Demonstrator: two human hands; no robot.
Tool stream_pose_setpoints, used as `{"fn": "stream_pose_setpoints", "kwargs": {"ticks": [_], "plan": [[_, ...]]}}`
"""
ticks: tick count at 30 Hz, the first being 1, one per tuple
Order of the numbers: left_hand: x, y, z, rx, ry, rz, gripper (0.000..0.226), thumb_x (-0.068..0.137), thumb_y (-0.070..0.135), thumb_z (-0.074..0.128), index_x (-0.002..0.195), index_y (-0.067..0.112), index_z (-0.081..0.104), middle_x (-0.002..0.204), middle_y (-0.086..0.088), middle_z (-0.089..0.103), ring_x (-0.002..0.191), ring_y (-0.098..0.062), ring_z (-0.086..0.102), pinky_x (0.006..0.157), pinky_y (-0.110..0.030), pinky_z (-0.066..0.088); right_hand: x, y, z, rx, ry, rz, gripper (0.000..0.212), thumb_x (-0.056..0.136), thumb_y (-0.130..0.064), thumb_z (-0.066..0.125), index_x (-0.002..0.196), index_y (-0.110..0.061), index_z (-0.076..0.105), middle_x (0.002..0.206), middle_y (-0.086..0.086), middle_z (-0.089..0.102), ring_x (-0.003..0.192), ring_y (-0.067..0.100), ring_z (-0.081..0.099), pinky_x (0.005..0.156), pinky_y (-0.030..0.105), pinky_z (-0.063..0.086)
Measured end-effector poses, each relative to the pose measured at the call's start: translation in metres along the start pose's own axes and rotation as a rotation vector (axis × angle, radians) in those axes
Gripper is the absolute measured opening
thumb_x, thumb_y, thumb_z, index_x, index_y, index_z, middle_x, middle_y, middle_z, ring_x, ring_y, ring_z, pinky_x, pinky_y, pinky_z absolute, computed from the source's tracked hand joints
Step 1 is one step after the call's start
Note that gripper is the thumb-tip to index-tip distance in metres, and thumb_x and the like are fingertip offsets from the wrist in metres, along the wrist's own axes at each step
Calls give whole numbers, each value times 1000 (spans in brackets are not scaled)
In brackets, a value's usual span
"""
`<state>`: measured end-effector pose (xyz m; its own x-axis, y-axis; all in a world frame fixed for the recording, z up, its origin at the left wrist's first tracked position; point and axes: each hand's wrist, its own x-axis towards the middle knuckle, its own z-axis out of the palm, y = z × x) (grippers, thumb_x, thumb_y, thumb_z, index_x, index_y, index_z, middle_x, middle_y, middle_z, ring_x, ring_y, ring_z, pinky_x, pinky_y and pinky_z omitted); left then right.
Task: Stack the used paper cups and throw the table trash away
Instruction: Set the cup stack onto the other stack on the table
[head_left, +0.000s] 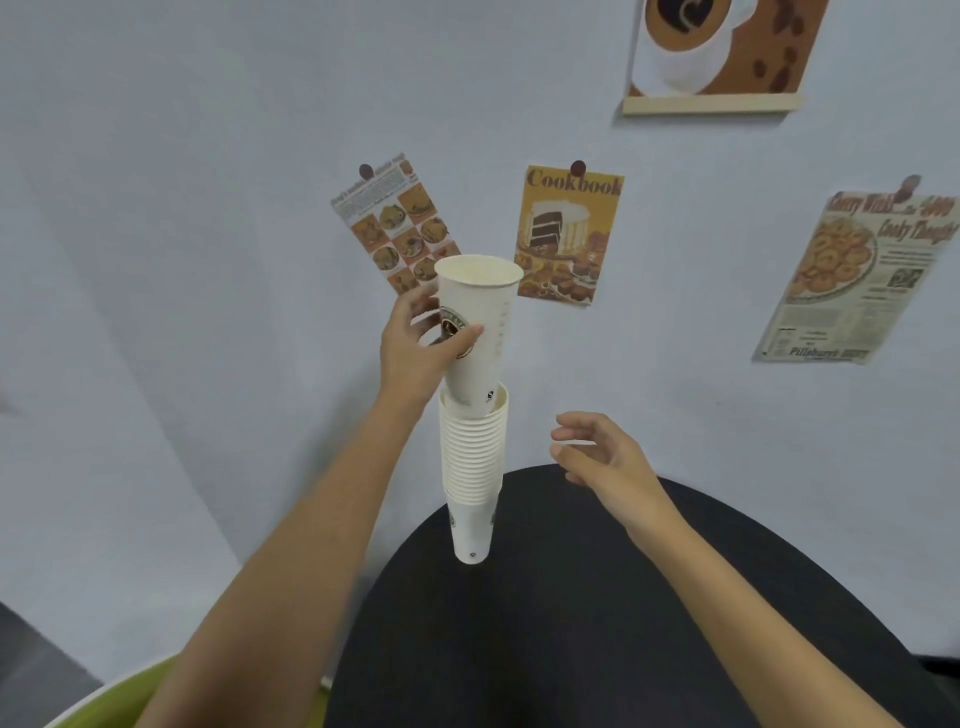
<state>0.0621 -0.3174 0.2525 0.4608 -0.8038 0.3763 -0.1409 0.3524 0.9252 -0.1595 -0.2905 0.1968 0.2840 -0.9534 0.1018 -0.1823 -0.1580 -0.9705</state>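
A tall stack of several white paper cups (471, 467) stands upright on the far edge of the round black table (623, 623). My left hand (415, 348) grips one more white paper cup (480, 332) with a round logo. That cup is tilted a little, and its base sits inside the top cup of the stack. My right hand (602, 452) hovers to the right of the stack with its fingers loosely curled; it holds nothing and is apart from the cups.
A pale wall rises just behind the table, with a menu card (397, 223), a Cookbook poster (569, 234), a cookie clipping (857, 275) and a coffee picture (722, 52) pinned on it. A green chair edge (119, 696) shows at the lower left.
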Motion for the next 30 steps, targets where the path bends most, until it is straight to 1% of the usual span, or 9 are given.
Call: {"fn": "stream_pose_setpoints", "kwargs": {"ticks": [4,6,8,10,13,16,22,26,30], "plan": [[3,-13,-2,11,5,27,73,74,13,84,135,20,46,123,-6,60,112,-20,60,97,-38,52,12,-3,1,-54,-2,-24,41,87,-29,66,124,-26,49,119,-7,57,109,8,57,83,21,47],[4,-19,-2,82,-28,-13,81,75,20,84,142,22,39,137,-5,52,122,-19,53,99,-35,47,31,-10,4,-4,15,-17,61,86,-36,66,138,-29,35,131,-9,46,120,11,48,93,29,43],[2,-27,2,132,-147,-95,85,78,27,81,148,28,33,148,-3,42,130,-20,44,99,-32,40,53,-16,10,164,-28,52,73,86,-44,62,145,-39,21,142,-11,34,130,14,37,104,46,39],[-1,-35,9,176,-329,-144,76,84,30,75,149,33,35,148,-2,43,131,-19,45,98,-29,39,72,-15,19,259,-100,117,66,87,-49,58,143,-46,25,150,-9,29,135,20,35,104,53,38],[-3,-43,19,295,-495,-113,46,91,25,67,136,26,55,138,3,56,129,-15,50,101,-24,39,83,-3,30,195,-113,141,56,88,-49,58,139,-38,38,143,-7,41,128,19,44,100,45,41],[-3,-51,23,303,-342,-65,20,91,12,64,107,22,71,114,7,69,112,-12,63,102,-28,47,88,23,23,170,10,221,44,93,-36,57,132,-22,46,129,-1,51,118,18,52,97,40,46],[-34,-61,10,149,-43,-34,28,90,-5,55,85,18,71,90,4,73,83,-9,70,75,-15,50,74,124,-13,-38,230,463,24,92,-17,56,116,-11,57,112,3,60,100,20,59,88,37,50],[-48,-73,1,118,64,-35,33,89,-8,54,83,19,72,83,7,73,83,-7,69,79,-22,55,72,175,-12,-182,159,496,33,88,-16,62,119,-10,55,115,7,59,102,20,57,89,36,48],[-51,-72,4,122,121,-14,33,88,-10,55,85,19,71,85,11,72,87,-2,66,78,-17,54,86,200,-2,-470,-41,355,57,82,-10,64,135,-14,44,131,9,47,116,23,50,87,28,43]]}}
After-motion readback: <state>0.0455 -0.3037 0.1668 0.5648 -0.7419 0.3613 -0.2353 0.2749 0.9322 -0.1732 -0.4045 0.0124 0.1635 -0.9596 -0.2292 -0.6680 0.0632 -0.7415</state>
